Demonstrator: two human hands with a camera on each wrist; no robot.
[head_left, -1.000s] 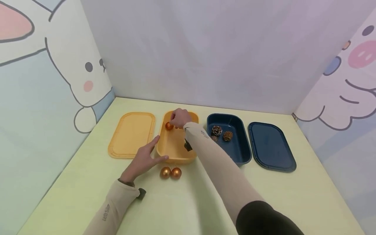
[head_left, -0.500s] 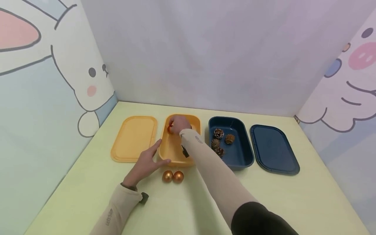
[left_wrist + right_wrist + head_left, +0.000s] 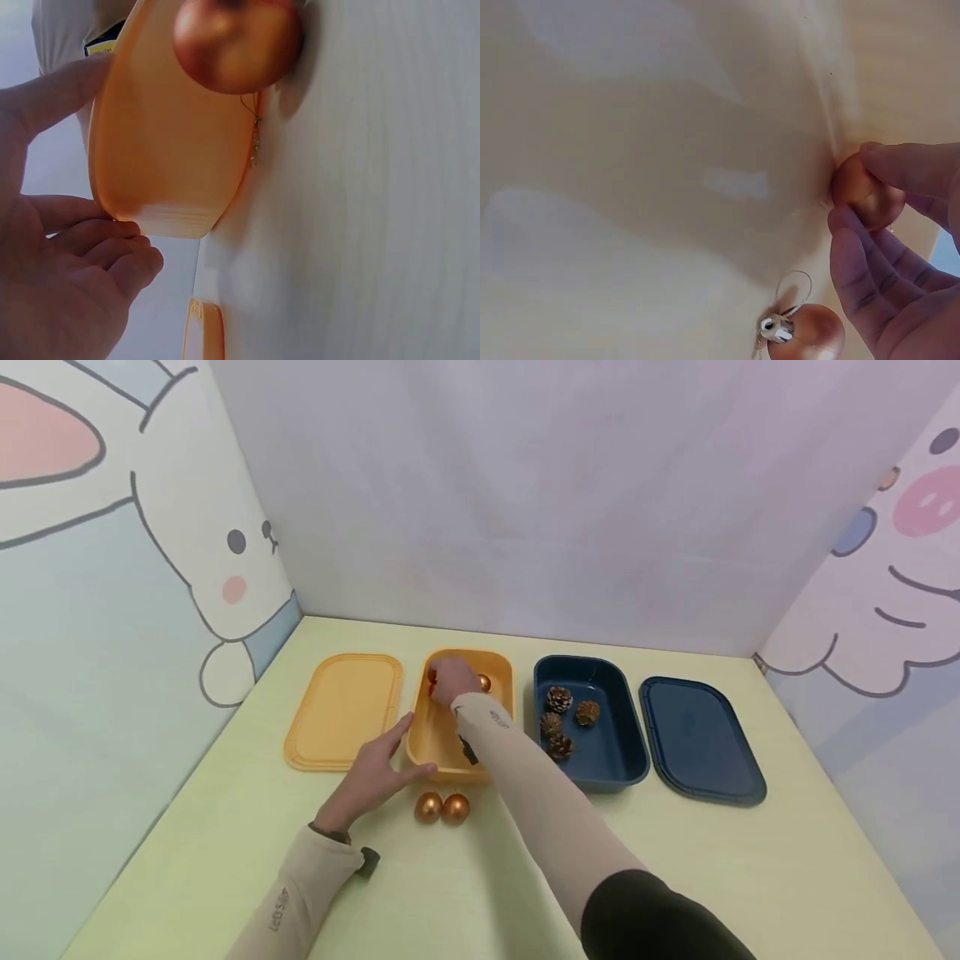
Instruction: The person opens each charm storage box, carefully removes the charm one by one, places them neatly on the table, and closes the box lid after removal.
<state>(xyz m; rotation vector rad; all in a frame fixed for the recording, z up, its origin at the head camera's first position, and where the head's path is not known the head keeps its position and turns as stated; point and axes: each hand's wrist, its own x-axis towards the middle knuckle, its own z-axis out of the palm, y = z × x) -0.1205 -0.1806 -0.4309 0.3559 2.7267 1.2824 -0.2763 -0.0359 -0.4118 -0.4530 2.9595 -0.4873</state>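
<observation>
In the head view a yellow-orange plastic box [image 3: 435, 747] stands on the table, its lower left corner between the spread thumb and fingers of my left hand [image 3: 371, 777]. The left wrist view shows that thumb and fingertips touching the box rim [image 3: 97, 169]. My right hand [image 3: 453, 680] reaches into the box's far left part. It pinches a copper bauble [image 3: 866, 191] near the box wall, seen in the right wrist view. Another copper bauble [image 3: 485, 682] with a silver cap lies in the box. Two more baubles [image 3: 428, 807] sit side by side on the table before it.
A dark blue box [image 3: 611, 756] with several pine cones [image 3: 587, 713] stands right of the yellow one. Its blue lid [image 3: 701, 739] lies farther right. A yellow lid [image 3: 348, 710] lies at the left. Walls [image 3: 510, 502] with cartoon animals enclose the table.
My right hand has shifted slightly left inside the yellow box, and the bauble beside it has come into sight. The left hand stays at the box corner. The whole view has moved a little.
</observation>
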